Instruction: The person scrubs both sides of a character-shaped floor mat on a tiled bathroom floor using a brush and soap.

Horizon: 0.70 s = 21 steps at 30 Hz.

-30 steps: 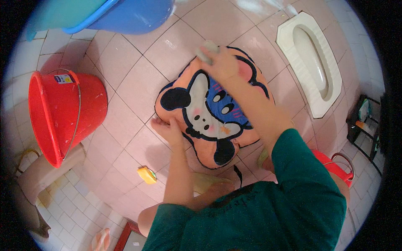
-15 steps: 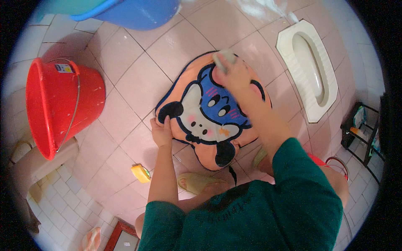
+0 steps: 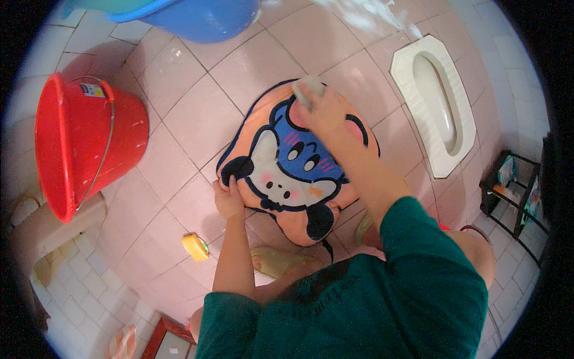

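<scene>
A cartoon floor mat (image 3: 311,152) lies on the tiles in front of me, peach-coloured with a dark border and a blue, white and black animal face. My left hand (image 3: 229,200) pinches the mat's left edge beside a black ear, thumb on top and fingers at the rim. At the far edge, my right hand (image 3: 323,112) presses a pale scrub brush (image 3: 310,90) on the mat above the pink ear. Motion blurs the brush, and its underside is hidden. An orange-brown stain shows on the white muzzle.
A red bucket (image 3: 122,131) stands at the left and a blue basin (image 3: 203,21) at the far side. To the right are a white squat toilet (image 3: 403,66) and a black rack (image 3: 508,197). A yellow block (image 3: 195,246) lies left of my slippered foot (image 3: 275,262). White foam (image 3: 371,15) spreads beyond.
The right hand and brush have shifted slightly left and toward me along the mat's far edge. My left hand keeps its hold. The whole view has shifted a little.
</scene>
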Motion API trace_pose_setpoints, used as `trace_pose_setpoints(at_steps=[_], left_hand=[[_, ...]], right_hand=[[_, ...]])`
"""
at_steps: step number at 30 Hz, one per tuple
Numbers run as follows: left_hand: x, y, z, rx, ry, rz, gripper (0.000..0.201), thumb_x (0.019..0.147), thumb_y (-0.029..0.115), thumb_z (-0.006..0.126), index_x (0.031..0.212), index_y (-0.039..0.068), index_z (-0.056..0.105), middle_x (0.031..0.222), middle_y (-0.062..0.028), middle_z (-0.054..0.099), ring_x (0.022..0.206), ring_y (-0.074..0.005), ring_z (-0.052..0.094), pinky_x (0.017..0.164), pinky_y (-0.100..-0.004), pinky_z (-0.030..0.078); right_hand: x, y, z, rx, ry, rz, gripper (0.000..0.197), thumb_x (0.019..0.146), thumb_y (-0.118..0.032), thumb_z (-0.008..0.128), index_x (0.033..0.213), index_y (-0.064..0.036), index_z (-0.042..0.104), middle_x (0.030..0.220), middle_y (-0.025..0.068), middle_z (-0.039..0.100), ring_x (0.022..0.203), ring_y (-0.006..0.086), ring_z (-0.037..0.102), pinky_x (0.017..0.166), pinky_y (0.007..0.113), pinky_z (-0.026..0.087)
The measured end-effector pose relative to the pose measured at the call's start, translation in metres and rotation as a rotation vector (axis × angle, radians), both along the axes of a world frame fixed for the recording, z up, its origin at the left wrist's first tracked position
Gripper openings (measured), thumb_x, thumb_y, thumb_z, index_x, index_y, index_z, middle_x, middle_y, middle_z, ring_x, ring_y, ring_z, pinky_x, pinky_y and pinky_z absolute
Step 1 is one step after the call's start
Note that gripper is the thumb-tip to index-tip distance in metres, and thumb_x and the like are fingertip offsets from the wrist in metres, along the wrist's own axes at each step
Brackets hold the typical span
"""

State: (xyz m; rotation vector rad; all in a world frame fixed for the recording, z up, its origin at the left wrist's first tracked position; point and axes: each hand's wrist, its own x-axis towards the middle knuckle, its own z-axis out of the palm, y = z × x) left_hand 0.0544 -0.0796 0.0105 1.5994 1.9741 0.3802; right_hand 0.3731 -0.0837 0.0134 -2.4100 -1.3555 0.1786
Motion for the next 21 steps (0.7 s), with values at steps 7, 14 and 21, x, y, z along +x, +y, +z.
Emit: trace_pose_setpoints(at_steps=[7,14,21], left_hand=[[-0.035,0.000,-0.006,0.055,0.097,-0.042,0.036,0.088,0.039,0.068,0.101,0.007,0.059,0.088,-0.0220,0.068,0.083,-0.0412,0.065,0.071,-0.0477,0.050],[0.000,0.082,-0.009,0.240,0.068,0.180,0.054,0.083,0.041,0.073,0.116,0.004,0.052,0.099,-0.0258,0.066,0.089,-0.0436,0.064,0.077,-0.0452,0.051],[0.050,-0.057,0.013,-0.100,-0.214,0.179,0.044,0.090,0.032,0.066,0.113,-0.006,0.062,0.110,-0.0216,0.069,0.101,-0.0372,0.066,0.083,-0.0421,0.050]], right_hand=[[-0.088,-0.053,0.004,-0.279,0.323,0.559,0.034,0.086,-0.031,0.063,0.119,-0.0301,0.065,0.107,0.0160,0.062,0.099,0.0337,0.064,0.077,0.044,0.054],[0.076,-0.036,-0.027,0.020,-0.103,0.029,0.048,0.087,-0.037,0.062,0.135,-0.0377,0.056,0.116,0.0202,0.055,0.101,0.0404,0.060,0.085,0.047,0.052],[0.013,-0.032,0.017,-0.002,0.148,-0.011,0.057,0.081,-0.033,0.068,0.137,-0.0350,0.055,0.105,0.0182,0.056,0.088,0.0374,0.060,0.077,0.047,0.052]])
